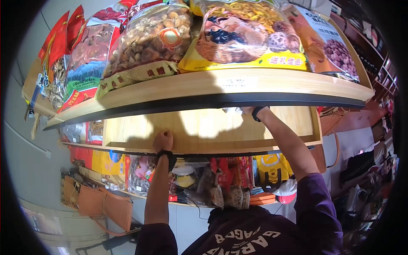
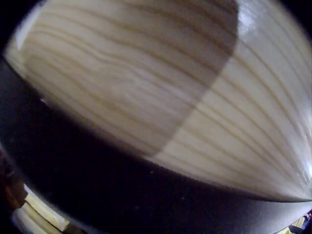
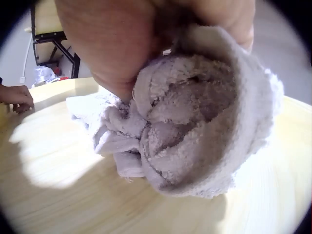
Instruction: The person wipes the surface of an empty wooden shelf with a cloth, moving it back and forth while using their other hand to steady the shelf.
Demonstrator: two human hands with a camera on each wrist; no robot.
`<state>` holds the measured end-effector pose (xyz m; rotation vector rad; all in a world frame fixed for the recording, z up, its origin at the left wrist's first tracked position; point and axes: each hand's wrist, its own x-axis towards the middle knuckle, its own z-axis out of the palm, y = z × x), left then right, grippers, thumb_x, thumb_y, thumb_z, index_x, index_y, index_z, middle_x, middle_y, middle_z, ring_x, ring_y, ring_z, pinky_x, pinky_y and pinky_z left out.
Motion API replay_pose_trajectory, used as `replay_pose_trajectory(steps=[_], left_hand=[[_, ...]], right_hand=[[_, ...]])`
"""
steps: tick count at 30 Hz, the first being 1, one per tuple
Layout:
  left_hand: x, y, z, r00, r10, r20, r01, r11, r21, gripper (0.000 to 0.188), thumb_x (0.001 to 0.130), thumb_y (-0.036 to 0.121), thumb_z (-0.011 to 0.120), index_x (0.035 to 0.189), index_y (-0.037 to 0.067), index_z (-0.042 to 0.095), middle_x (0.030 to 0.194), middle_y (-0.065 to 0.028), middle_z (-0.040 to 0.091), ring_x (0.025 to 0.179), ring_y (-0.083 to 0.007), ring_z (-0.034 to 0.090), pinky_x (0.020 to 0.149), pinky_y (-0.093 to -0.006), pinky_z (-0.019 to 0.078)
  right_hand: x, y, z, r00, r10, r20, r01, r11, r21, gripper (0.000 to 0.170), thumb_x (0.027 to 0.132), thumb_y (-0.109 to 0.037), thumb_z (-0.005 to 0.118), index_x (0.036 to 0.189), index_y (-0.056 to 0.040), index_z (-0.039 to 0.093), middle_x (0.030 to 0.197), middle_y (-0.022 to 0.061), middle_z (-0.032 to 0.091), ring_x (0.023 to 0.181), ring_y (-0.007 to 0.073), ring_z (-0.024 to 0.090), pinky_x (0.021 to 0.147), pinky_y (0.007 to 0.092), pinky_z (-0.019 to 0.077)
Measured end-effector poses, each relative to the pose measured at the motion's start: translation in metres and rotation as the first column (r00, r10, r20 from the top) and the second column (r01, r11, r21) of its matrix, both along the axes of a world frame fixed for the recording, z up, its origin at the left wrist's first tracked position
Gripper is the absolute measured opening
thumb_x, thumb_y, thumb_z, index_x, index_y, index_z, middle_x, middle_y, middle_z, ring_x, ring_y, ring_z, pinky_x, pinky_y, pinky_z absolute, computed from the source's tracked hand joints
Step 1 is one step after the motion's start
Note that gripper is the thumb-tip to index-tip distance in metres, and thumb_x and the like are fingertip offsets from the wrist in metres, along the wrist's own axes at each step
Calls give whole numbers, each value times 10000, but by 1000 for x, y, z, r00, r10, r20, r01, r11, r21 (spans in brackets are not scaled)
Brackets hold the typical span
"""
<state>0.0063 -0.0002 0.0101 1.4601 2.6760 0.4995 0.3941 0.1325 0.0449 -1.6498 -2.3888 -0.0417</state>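
- Upper left of the head frame: bag of dried mushrooms (image 1: 146, 44) on upper wooden shelf (image 1: 204, 87).
- Centre-left: left hand (image 1: 163, 141), fingers loosely curled, nothing visible in its grasp, at front edge of lower wooden tray (image 1: 212, 142).
- Right of centre: right hand (image 3: 117, 41), largely hidden behind upper shelf; right wrist view shows it gripping crumpled terry cloth (image 3: 190, 129) over tray floor.
- Upper right: Cocoa Ball bag (image 1: 335, 51).
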Motion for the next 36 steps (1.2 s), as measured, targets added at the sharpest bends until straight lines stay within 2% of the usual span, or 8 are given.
replay_pose_trajectory(steps=[13,16,19,20,22,28,30,36], left_hand=[[2,-4,3,999,-12,53,10,999,35,409,856,412,528,940,71,737,949,-190,715,920,-397,682,821,-483,540],[-6,0,-9,998,-70,-3,70,996,57,415,854,422,535,947,73,738,943,-188,718,920,-393,684,822,-486,540],[-9,2,-11,996,-83,9,82,992,96,424,852,441,553,966,74,733,959,-181,719,936,-382,685,817,-491,538],[-13,4,-16,996,-87,4,86,993,86,434,852,453,560,969,71,731,960,-177,719,940,-377,685,816,-492,538],[-19,7,-25,995,-101,-6,100,981,167,432,860,453,564,954,63,727,956,-176,719,936,-371,686,807,-486,538],[19,-2,-20,890,-455,19,382,769,513,352,888,352,628,848,3,648,808,-169,677,731,-361,630,682,-467,485],[77,-18,5,744,-650,154,520,708,478,334,874,343,672,916,12,655,900,-179,686,809,-355,636,726,-461,492],[223,-28,56,302,-938,-168,943,267,201,602,834,441,739,1245,23,600,1204,-223,604,1106,-394,578,939,-460,469]], right_hand=[[-24,-113,11,974,220,60,-207,964,-167,279,820,-150,651,1080,-201,738,1159,127,671,1010,278,688,874,395,549],[-26,-131,18,962,266,-67,-268,857,-440,409,782,-248,737,1184,-184,695,1219,131,654,1123,307,635,999,406,475],[5,-144,-5,824,463,-328,-508,859,-63,611,913,-415,641,1468,-243,450,1316,160,611,1252,352,543,1061,433,422],[21,-164,37,863,262,-432,-445,799,-404,604,967,-496,535,1497,-239,403,1305,165,614,1243,365,542,1066,422,418],[61,-168,4,731,222,-645,-470,850,-240,575,987,-530,475,1469,-219,440,1255,176,637,1148,368,601,1002,421,472],[237,-208,-3,955,-166,-247,193,977,89,611,972,-607,414,824,-96,713,781,171,688,742,379,663,681,478,529],[267,-222,-8,923,-309,-231,315,949,-12,603,975,-607,407,868,-108,729,808,172,696,764,368,671,691,474,533],[264,-230,-24,715,-565,-411,589,804,-82,668,939,-688,373,849,-159,771,759,165,699,734,343,678,649,452,527]])
